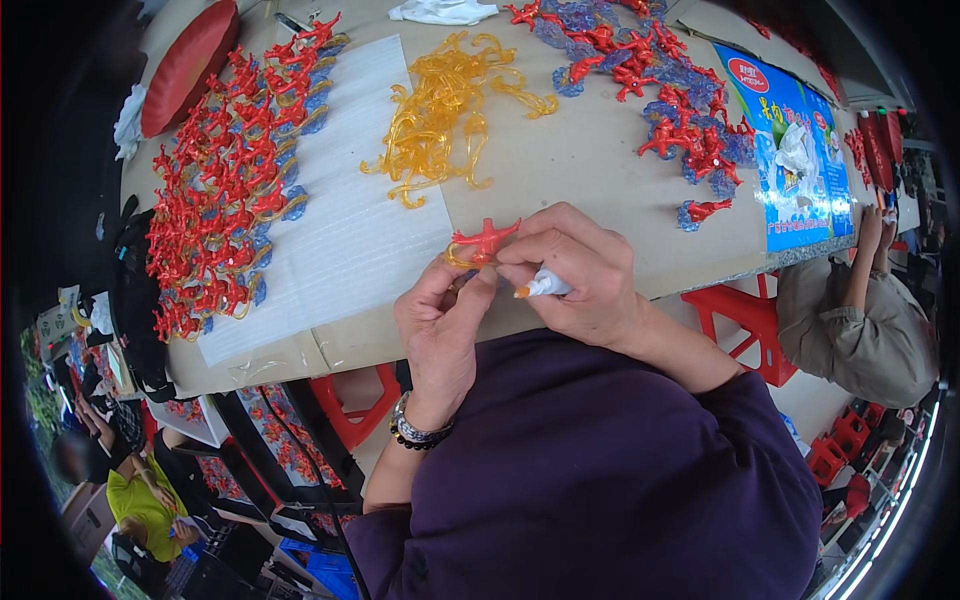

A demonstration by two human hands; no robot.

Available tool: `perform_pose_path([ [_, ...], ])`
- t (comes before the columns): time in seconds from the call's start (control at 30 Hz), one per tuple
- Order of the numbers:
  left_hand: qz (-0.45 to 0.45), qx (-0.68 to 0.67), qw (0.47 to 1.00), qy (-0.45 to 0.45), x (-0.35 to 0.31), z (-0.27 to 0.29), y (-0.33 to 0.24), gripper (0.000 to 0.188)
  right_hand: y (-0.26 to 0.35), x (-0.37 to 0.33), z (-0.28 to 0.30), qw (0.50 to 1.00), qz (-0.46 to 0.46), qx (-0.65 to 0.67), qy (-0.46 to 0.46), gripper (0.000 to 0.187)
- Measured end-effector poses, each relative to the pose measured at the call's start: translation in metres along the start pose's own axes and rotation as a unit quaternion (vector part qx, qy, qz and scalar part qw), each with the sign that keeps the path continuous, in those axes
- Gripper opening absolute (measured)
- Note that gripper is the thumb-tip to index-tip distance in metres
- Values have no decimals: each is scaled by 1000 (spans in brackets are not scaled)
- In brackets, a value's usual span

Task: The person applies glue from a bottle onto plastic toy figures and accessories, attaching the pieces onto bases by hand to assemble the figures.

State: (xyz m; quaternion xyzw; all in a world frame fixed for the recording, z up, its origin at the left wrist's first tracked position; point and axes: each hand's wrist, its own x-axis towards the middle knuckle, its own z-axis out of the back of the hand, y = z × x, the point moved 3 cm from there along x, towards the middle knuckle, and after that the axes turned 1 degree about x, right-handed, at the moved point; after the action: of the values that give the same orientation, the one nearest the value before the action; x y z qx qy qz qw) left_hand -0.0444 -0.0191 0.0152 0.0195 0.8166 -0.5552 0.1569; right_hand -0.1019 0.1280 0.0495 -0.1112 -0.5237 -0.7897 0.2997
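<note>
A small red plastic figurine point(487, 240) with outstretched arms is upright between my hands, above the table's near edge. My left hand point(440, 325) is closed on its lower part with thumb and fingers, and a curved clear-yellow plastic piece point(458, 256) shows beside the figurine. My right hand point(592, 270) holds a small white tube point(550, 283) with an orange tip, while its thumb and forefinger reach the figurine's right side. The figurine's base is mostly hidden by my fingers. Just beyond my hands lies a loose heap of clear-yellow curled pieces point(432, 125).
Rows of red figurines point(215, 200) on blue bases with yellow pieces stand at left on white sheeting point(330, 240). Red-and-blue figurines point(700, 135) lie at right beside a blue printed sheet point(755, 110). A red basin point(190, 70) is far left. Other people sit nearby at right and lower left.
</note>
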Motion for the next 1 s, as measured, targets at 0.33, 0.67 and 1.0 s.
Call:
perform_pose_path([
  [0.33, -30, -28, 999, 22, -4, 6, 5, 29, 1, -5, -4, 991, 115, -71, -8, 24],
  [0.67, -1, -39, 999, -1, -5, 7, 8, 27, 0, -10, -8, 981, 171, -84, -47, 23],
  [1.0, -19, -22, 1000, 1, -6, 7, 9, 29, 1, -11, -7, 981, 164, -87, -49, 23],
])
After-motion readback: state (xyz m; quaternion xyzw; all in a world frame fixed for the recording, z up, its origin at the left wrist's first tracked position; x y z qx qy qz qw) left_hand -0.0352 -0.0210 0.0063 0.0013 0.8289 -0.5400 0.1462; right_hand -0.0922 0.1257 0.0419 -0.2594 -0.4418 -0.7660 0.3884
